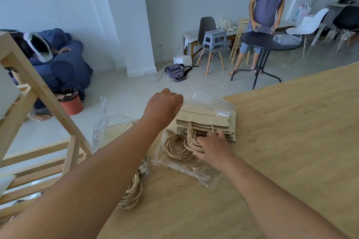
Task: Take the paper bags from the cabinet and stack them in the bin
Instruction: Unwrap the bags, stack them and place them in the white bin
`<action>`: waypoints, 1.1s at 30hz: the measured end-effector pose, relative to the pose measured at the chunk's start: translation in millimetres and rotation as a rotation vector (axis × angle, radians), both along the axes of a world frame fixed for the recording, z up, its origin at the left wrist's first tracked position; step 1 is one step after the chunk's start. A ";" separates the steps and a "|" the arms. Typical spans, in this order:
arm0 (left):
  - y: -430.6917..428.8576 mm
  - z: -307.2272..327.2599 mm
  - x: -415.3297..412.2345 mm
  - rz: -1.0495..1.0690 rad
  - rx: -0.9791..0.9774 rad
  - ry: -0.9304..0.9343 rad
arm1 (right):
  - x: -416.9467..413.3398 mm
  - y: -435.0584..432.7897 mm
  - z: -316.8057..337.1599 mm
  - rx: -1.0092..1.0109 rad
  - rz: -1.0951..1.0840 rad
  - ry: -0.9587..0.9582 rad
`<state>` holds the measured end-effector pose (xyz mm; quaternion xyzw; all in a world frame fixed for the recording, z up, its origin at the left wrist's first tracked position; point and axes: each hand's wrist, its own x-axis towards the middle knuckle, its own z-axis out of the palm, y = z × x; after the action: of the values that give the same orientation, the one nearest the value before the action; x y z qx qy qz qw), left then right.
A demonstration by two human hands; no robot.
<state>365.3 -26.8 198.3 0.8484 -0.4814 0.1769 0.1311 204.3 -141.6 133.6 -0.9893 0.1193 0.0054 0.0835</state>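
Note:
A flat stack of brown paper bags (206, 120) with twisted paper handles lies on the wooden table (291, 141), partly inside a clear plastic sleeve (202, 174). My left hand (163, 105) pinches the far edge of the plastic sleeve at the stack's top left. My right hand (211, 145) grips the handles of the bags at the near end of the stack. A second bundle of bags in plastic (132, 186) lies under my left forearm at the table's left edge, mostly hidden.
A light wooden rack (38, 91) stands at the left. A red bin (71, 103) sits on the floor beyond it beside a blue beanbag (64, 58). Across the room a person (268, 6) stands at a round black table (268, 42), among chairs.

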 end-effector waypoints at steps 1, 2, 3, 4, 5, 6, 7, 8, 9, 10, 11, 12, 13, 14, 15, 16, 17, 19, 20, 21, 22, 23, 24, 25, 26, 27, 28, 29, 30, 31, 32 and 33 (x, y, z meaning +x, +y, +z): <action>0.1 -2.1 -1.4 0.007 0.004 0.008 | -1.6 -1.1 -1.4 -0.005 -0.001 -0.044; 0.0 -4.2 -3.1 0.012 0.013 0.014 | -4.2 -2.8 -2.6 -0.003 -0.005 -0.081; -0.4 -6.4 -5.0 0.014 0.027 0.018 | -8.1 -5.7 -4.1 -0.002 -0.006 -0.115; -0.8 -8.3 -7.2 0.016 0.039 0.021 | -13.3 -9.3 -5.6 -0.014 -0.003 -0.146; -0.8 -10.2 -9.7 0.019 0.046 0.024 | -20.0 -13.0 -7.3 -0.035 0.007 -0.182; 0.0 -12.0 -12.6 0.024 0.045 0.030 | -27.5 -16.2 -8.5 -0.066 0.025 -0.228; 1.2 -13.9 -15.7 0.030 0.042 0.041 | -35.3 -19.1 -10.9 -0.110 0.044 -0.267; 2.7 -16.2 -19.3 0.036 0.043 0.053 | -43.8 -21.2 -12.8 -0.145 0.046 -0.284; 4.2 -19.8 -23.6 0.039 0.053 0.063 | -52.8 -22.1 -14.0 -0.157 0.035 -0.282; 5.7 -24.1 -28.4 0.041 0.070 0.066 | -61.1 -22.5 -15.8 -0.166 0.034 -0.262; 7.4 -28.6 -33.4 0.048 0.094 0.066 | -69.3 -22.0 -17.5 -0.175 0.043 -0.244; 8.9 -33.0 -38.6 0.065 0.121 0.068 | -77.9 -20.8 -19.2 -0.183 0.058 -0.236; 10.2 -37.6 -44.2 0.089 0.147 0.077 | -87.5 -19.6 -21.4 -0.185 0.076 -0.238; 11.3 -41.9 -51.0 0.115 0.167 0.089 | -98.4 -18.3 -23.9 -0.185 0.097 -0.250; 12.3 -46.5 -59.3 0.144 0.184 0.104 | -109.9 -17.1 -26.7 -0.188 0.115 -0.260; 13.9 -51.1 -70.2 0.174 0.203 0.124 | -122.3 -15.5 -29.3 -0.194 0.140 -0.262; 15.7 -56.0 -83.2 0.202 0.223 0.144 | -134.9 -13.7 -32.1 -0.196 0.165 -0.255; 21.7 -69.4 -111.5 0.244 0.254 0.170 | -157.9 -11.2 -38.0 -0.196 0.213 -0.261; 25.9 -76.7 -127.3 0.262 0.263 0.178 | -168.4 -10.7 -40.2 -0.190 0.235 -0.262; 30.5 -83.9 -143.5 0.278 0.272 0.187 | -178.8 -10.6 -41.1 -0.181 0.259 -0.262; 35.7 -90.8 -159.5 0.291 0.279 0.214 | -188.7 -11.1 -41.7 -0.168 0.285 -0.268; 41.4 -97.3 -175.0 0.293 0.287 0.260 | -198.8 -11.3 -41.2 -0.156 0.314 -0.283; 47.0 -102.6 -190.3 0.291 0.290 0.310 | -208.3 -11.4 -39.8 -0.152 0.344 -0.306; 52.3 -109.3 -203.8 0.292 0.285 0.362 | -216.8 -11.5 -37.0 -0.148 0.374 -0.340; 57.3 -115.1 -216.3 0.291 0.265 0.399 | -225.7 -10.8 -31.9 -0.129 0.400 -0.372; 61.2 -119.4 -227.6 0.281 0.219 0.413 | -233.2 -10.2 -25.4 -0.097 0.417 -0.392; 65.3 -125.3 -235.4 0.263 0.152 0.414 | -239.8 -10.7 -17.7 -0.064 0.437 -0.397; 69.1 -128.2 -244.0 0.242 0.077 0.419 | -245.1 -12.3 -8.0 -0.035 0.464 -0.380; 72.9 -129.4 -252.0 0.223 0.001 0.430 | -249.0 -14.4 3.0 -0.005 0.496 -0.341; 77.1 -128.9 -260.3 0.205 -0.074 0.431 | -251.1 -16.7 16.0 0.047 0.520 -0.271; 81.3 -128.0 -268.1 0.188 -0.152 0.429 | -251.1 -19.0 30.5 0.119 0.536 -0.171; 85.2 -124.3 -277.1 0.182 -0.233 0.433 | -249.0 -20.4 45.3 0.190 0.549 -0.076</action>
<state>88.2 58.4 74.0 0.8854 -0.3403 0.0563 0.3114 -44.7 -162.0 178.9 -0.9719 -0.1570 0.0017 0.1755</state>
